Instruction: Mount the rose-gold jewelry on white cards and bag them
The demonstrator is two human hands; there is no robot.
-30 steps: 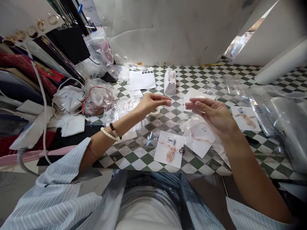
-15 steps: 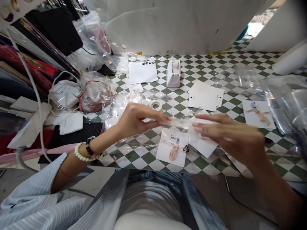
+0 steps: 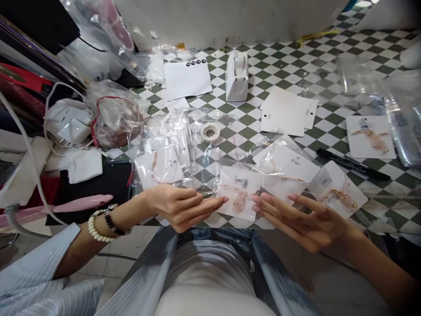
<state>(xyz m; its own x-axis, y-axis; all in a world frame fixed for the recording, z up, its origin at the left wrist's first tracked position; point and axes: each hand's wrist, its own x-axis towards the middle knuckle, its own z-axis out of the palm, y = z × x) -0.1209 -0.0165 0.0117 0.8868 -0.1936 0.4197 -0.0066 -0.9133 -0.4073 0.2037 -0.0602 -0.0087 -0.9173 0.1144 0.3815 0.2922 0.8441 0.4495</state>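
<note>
Lying at the lower centre of the frame, near the table's front edge, a white card (image 3: 230,175) with a pink-and-gold ornament (image 3: 239,201) showed through clear film (image 3: 245,166). Half a second earlier both hands had been above it; now they had dropped to its lower sides, which suggested the work had settled on this card. The left hand (image 3: 177,206) had its fingers drawn narrow, tips at the card's lower left; whether they pinched film could not be told. The right hand (image 3: 312,224) was loosely wide, fingertips at the card's right edge, nothing clearly held. Further right lay a bagged card (image 3: 342,184) and a black pen (image 3: 353,164). Above them on the checkered table (image 3: 276,61) were a tape roll (image 3: 215,133), blank cards (image 3: 283,112) and, at upper centre, a white tape dispenser (image 3: 237,83).
</note>
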